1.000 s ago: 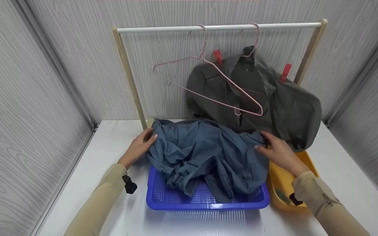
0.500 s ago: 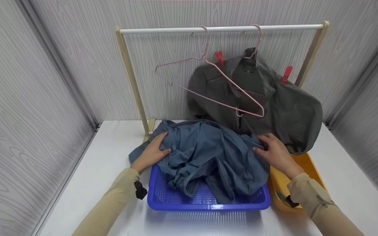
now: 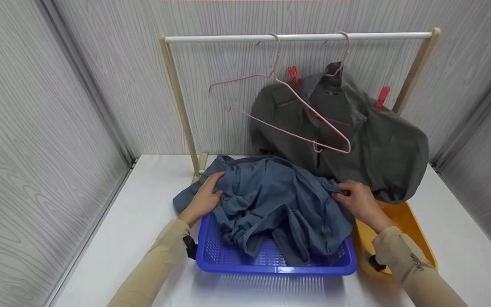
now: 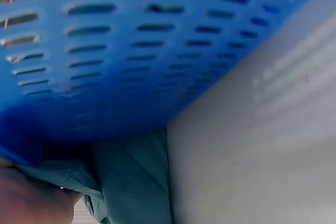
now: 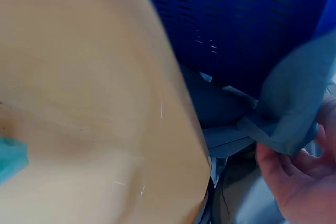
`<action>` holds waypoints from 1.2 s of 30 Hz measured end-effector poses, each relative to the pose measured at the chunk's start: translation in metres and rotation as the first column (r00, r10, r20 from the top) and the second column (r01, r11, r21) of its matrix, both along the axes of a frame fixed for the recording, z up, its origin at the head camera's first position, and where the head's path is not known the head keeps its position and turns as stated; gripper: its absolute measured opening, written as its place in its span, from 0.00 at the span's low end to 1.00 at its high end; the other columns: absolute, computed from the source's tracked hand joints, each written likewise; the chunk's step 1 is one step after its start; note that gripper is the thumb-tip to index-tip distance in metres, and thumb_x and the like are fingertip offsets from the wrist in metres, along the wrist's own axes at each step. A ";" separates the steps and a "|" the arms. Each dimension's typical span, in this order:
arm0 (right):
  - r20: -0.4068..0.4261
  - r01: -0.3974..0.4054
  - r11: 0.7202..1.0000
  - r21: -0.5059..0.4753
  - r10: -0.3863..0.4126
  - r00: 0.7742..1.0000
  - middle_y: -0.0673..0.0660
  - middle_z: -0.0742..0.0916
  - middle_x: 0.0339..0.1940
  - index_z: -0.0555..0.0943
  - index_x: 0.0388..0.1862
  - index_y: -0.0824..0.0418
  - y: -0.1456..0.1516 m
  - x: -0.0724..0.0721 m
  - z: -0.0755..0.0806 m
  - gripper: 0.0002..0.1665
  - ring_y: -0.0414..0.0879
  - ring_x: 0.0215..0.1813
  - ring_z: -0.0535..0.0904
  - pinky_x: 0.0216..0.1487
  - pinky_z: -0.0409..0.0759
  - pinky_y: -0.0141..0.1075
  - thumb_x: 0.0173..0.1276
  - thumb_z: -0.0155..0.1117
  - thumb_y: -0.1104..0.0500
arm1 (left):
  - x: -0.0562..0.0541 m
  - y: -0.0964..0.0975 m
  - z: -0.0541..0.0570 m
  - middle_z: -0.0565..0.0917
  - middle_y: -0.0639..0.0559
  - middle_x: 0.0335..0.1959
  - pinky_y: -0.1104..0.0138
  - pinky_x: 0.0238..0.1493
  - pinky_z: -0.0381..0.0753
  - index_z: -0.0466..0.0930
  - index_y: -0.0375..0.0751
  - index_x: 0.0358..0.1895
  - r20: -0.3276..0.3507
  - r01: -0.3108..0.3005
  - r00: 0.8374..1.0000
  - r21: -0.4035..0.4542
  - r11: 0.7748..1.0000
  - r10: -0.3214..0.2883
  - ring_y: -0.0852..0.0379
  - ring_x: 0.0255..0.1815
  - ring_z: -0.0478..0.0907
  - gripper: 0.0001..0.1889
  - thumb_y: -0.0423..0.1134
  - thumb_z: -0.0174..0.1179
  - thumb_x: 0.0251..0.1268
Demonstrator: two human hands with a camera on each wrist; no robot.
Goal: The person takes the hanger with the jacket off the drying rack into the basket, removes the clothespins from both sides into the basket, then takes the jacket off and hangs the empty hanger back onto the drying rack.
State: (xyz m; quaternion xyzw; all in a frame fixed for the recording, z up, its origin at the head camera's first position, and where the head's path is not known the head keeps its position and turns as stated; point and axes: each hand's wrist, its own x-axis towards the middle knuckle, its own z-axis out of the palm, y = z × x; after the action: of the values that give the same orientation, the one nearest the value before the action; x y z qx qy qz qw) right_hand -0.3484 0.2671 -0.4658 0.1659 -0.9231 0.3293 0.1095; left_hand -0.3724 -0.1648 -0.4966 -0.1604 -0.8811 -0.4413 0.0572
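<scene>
Both hands [image 3: 205, 198] [image 3: 360, 204] grip the blue garment [image 3: 267, 192] at opposite sides.

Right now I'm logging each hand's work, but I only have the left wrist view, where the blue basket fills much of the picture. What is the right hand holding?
Observer: The right hand pinches part of the blue-grey garment.
Operator: Good. What stands beside the blue basket on that side?
Observer: A yellow tub.
Operator: And further back, is anything hanging?
Observer: Yes, a dark grey jacket hangs below a white rail.
</scene>
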 end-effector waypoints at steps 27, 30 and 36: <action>-0.539 -0.315 0.948 0.045 0.288 0.791 0.56 0.83 0.49 0.88 0.44 0.63 -0.066 0.057 0.004 0.21 0.49 0.48 0.80 0.55 0.75 0.27 0.52 0.73 0.78 | 0.000 0.006 0.000 0.67 0.37 0.70 0.51 0.71 0.57 0.65 0.34 0.69 -0.087 -0.048 0.995 0.031 0.998 0.050 0.41 0.72 0.60 0.29 0.19 0.48 0.62; -0.465 -0.358 0.927 0.115 0.369 0.805 0.54 0.82 0.58 0.87 0.49 0.59 -0.069 0.066 0.000 0.23 0.48 0.54 0.77 0.56 0.76 0.33 0.55 0.72 0.76 | 0.000 0.006 -0.001 0.67 0.37 0.69 0.52 0.71 0.57 0.66 0.34 0.69 -0.085 -0.049 0.995 0.034 0.998 0.051 0.41 0.72 0.60 0.29 0.20 0.48 0.63; -0.179 -0.384 0.901 0.203 0.420 0.890 0.47 0.71 0.73 0.78 0.65 0.49 -0.069 0.081 -0.016 0.26 0.45 0.67 0.69 0.60 0.75 0.42 0.70 0.63 0.66 | 0.002 0.005 -0.002 0.67 0.38 0.69 0.51 0.71 0.57 0.66 0.36 0.70 -0.052 -0.059 0.997 0.028 0.998 0.060 0.42 0.72 0.60 0.29 0.20 0.48 0.64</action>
State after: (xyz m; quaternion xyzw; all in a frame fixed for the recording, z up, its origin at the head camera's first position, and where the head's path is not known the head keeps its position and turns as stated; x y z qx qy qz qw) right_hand -0.2677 0.1984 -0.4815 0.3971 -0.8744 0.2488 0.1256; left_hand -0.3708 -0.1599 -0.4984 -0.1449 -0.8777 -0.4467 0.0958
